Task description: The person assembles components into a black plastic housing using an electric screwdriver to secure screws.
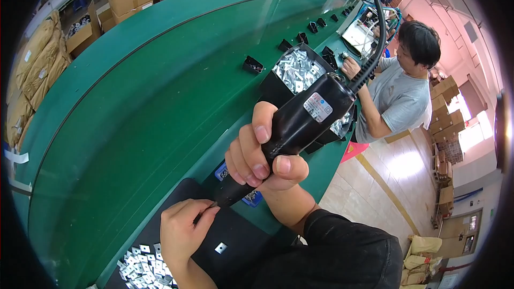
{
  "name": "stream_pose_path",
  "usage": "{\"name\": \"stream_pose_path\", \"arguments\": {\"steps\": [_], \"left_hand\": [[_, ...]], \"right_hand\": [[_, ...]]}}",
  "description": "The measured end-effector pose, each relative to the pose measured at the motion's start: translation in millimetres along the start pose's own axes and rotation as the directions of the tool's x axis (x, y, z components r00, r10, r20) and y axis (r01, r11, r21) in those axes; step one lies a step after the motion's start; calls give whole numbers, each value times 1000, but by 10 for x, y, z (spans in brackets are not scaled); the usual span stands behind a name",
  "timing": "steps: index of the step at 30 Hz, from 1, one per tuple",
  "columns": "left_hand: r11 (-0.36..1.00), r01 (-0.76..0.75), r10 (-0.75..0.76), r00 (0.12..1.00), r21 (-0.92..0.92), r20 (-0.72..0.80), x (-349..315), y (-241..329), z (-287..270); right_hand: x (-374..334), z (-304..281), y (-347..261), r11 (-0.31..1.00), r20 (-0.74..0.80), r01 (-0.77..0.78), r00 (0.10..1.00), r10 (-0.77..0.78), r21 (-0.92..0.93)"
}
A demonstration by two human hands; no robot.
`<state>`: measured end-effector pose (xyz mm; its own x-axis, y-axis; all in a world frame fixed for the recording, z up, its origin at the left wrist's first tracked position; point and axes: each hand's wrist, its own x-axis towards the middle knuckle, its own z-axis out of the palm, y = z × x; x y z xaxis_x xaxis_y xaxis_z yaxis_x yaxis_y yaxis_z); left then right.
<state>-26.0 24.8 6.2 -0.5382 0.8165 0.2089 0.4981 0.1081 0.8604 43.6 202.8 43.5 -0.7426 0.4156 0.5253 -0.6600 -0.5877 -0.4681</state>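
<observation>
A black corded electric screwdriver (308, 120) is wrapped in my right hand (251, 155), tilted with its cord end up to the right and its nose down to the left. At the nose my left hand (184, 227) is closed in a pinch, thumb against the fingers. Whatever lies between those fingertips is too small and covered to make out. Below the left hand, a heap of small silvery square plates with holes (140, 268) lies on a black mat (243, 241). One single plate (220, 248) rests apart from the heap, to the right.
Blue trays (220, 171) of small parts are partly hidden behind the screwdriver. Beyond stand a black bin (274, 90) of metal pieces and several small black housings (252, 65) on the green conveyor belt (139, 123). A co-worker (399, 75) works at the far right.
</observation>
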Motion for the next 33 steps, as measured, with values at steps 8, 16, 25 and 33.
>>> {"name": "stream_pose_path", "arguments": {"steps": [8,16,25,33], "left_hand": [[1000,-3,3,1000,11,-3,-3,3,10],[999,-7,6,1000,37,5,6,16,7],[998,-25,25,1000,51,2,13,12,21],[995,-63,63,998,77,8,11,-19,32]], "right_hand": [[-10,26,-14,999,-44,-24,999,23,-23],[-10,37,0,999,-58,-29,998,27,-43],[-13,52,-1,997,-65,-37,997,33,-70],[-16,47,-10,989,-26,-71,997,69,-129]]}}
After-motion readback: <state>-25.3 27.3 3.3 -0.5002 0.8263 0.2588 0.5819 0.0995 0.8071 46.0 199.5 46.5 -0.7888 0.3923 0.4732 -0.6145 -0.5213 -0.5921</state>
